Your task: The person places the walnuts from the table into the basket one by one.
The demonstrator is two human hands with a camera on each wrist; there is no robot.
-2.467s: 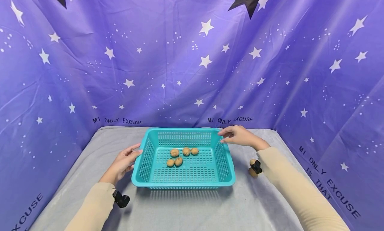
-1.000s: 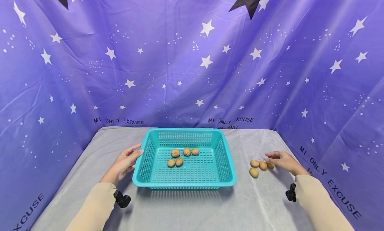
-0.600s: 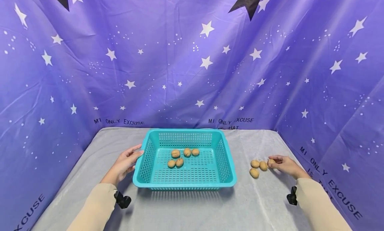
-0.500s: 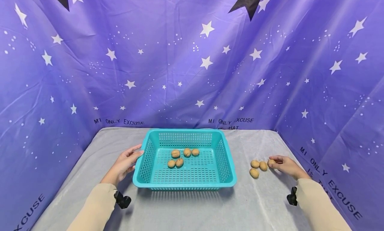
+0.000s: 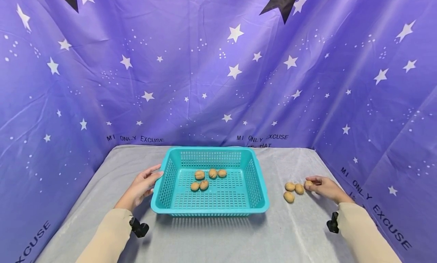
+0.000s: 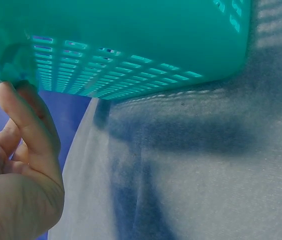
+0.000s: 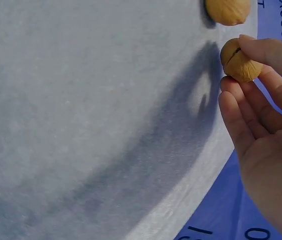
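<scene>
My left hand [image 5: 142, 185] grips the left rim of a turquoise plastic basket [image 5: 218, 210], fingertips at its edge in the left wrist view. Several walnuts [image 5: 204, 185] lie on the basket's slotted floor. To the right of the basket, my right hand [image 5: 324, 188] pinches a walnut [image 7: 241, 61] between thumb and fingertips; a dark crack line shows on its shell. Beside it on the grey cloth are three more walnuts: one at the back [image 5: 290, 186], one in the middle [image 5: 299, 189] and one nearer the front [image 5: 288, 197].
A grey cloth [image 5: 218, 240] covers the table. Purple curtains [image 5: 191, 84] with white stars and printed words stand behind it and at both sides. Each wrist wears a small black camera, such as the one on the left wrist [image 5: 138, 227].
My right hand has gone from the basket's back right corner out to the walnuts on the right and has taken hold of one. My left hand has stayed at the basket.
</scene>
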